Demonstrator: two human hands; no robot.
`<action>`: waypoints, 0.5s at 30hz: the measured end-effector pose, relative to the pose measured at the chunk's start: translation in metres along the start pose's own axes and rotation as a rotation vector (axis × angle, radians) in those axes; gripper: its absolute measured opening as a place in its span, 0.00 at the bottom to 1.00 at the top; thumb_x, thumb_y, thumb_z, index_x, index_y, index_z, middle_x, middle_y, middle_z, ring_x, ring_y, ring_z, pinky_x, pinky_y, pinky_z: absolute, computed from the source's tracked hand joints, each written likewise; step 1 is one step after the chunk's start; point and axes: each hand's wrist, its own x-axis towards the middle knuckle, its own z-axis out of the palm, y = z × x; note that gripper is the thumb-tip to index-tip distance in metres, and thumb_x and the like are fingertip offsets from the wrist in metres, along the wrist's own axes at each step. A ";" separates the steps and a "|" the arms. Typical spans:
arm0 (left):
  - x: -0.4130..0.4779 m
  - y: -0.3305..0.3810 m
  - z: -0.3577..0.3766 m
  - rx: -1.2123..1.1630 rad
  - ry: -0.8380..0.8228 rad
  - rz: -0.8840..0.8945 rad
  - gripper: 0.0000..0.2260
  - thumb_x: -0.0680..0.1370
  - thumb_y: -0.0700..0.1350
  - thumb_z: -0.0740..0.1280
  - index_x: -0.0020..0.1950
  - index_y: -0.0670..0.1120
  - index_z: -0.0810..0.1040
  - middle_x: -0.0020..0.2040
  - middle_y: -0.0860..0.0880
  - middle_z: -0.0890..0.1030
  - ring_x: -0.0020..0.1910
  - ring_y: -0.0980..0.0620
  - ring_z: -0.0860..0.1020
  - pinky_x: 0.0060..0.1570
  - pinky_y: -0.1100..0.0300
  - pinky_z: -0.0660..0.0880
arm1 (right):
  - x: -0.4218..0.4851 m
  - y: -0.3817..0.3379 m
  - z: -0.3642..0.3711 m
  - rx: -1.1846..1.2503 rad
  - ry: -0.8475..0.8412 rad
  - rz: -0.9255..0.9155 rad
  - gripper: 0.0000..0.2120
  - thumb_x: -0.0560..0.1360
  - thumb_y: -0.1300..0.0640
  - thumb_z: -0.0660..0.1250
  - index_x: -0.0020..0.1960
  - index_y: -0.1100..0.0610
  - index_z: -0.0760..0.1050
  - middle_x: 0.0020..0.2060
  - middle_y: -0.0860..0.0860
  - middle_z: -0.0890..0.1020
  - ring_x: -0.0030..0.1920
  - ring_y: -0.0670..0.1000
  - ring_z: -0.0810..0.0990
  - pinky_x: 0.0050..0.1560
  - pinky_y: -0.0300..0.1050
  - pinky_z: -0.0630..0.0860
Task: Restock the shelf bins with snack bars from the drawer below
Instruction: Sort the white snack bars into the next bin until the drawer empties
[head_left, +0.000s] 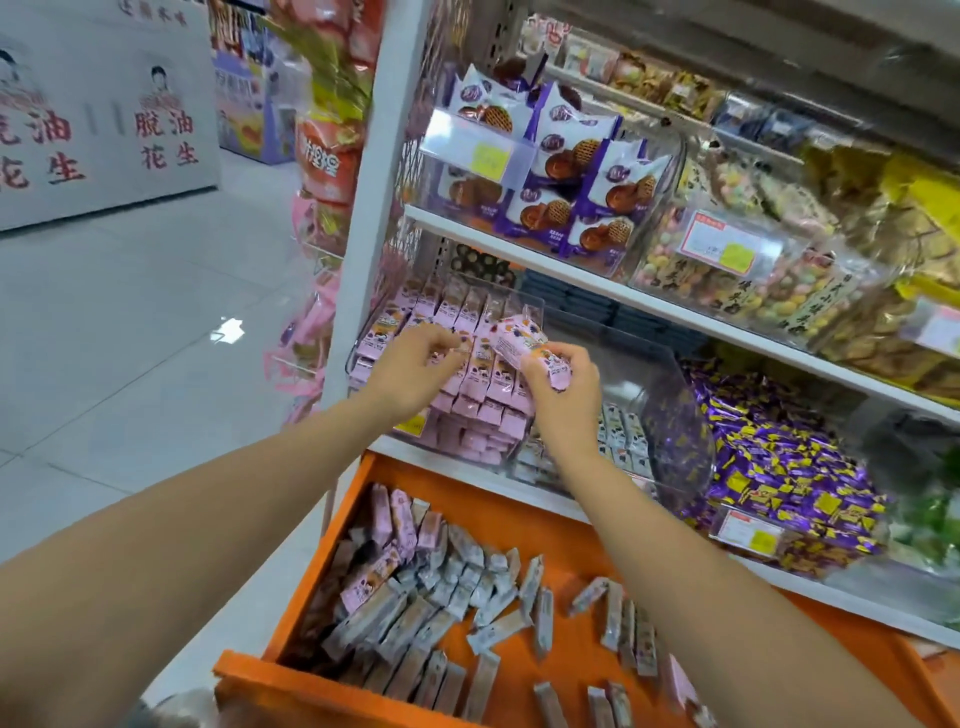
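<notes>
The right hand (566, 389) is wrapped around a handful of pink bars (522, 340), thumb on the near side and fingers curled behind, and the wrappers stick out up and to the left from its grip. Just to its left, the left hand (415, 366) reaches in with its fingers curled down onto the top ends of the standing bars (480, 374). Whether it pinches one of them cannot be told. Both hands hover over the clear shelf bin (361, 358), where those pink wrappers stand packed in rows, with more layers showing through the front wall below the wrists. Beneath the forearms the orange drawer (291, 691) is pulled out, and loose bars (415, 597) lie scattered on its floor, piled thickest under the left forearm and thinner toward the right one. Right of the right wrist, a neighbouring bin holds white-wrapped bars (618, 431), and farther right is a heap of purple and yellow candies (779, 467). Above the hands, on the next shelf (519, 254), a clear bin holds purple waffle packs (561, 171).
</notes>
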 end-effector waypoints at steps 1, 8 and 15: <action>0.004 -0.010 0.000 0.162 -0.002 0.083 0.13 0.82 0.47 0.62 0.64 0.44 0.77 0.64 0.47 0.76 0.63 0.49 0.72 0.62 0.58 0.66 | 0.007 0.003 0.004 -0.034 0.014 0.034 0.11 0.76 0.51 0.70 0.56 0.51 0.74 0.57 0.53 0.75 0.56 0.47 0.71 0.50 0.37 0.65; 0.020 -0.059 0.019 0.581 -0.106 0.264 0.26 0.77 0.59 0.51 0.75 0.57 0.66 0.78 0.50 0.61 0.79 0.47 0.52 0.76 0.44 0.41 | 0.026 0.021 0.029 -0.244 -0.019 0.111 0.22 0.75 0.42 0.68 0.63 0.52 0.69 0.61 0.55 0.70 0.63 0.53 0.67 0.57 0.44 0.64; 0.022 -0.079 0.027 0.612 -0.017 0.357 0.27 0.76 0.61 0.48 0.73 0.58 0.70 0.74 0.47 0.69 0.75 0.43 0.61 0.75 0.39 0.45 | 0.016 0.023 0.021 -0.236 -0.057 0.065 0.23 0.72 0.52 0.72 0.65 0.51 0.69 0.59 0.49 0.66 0.60 0.46 0.61 0.62 0.44 0.61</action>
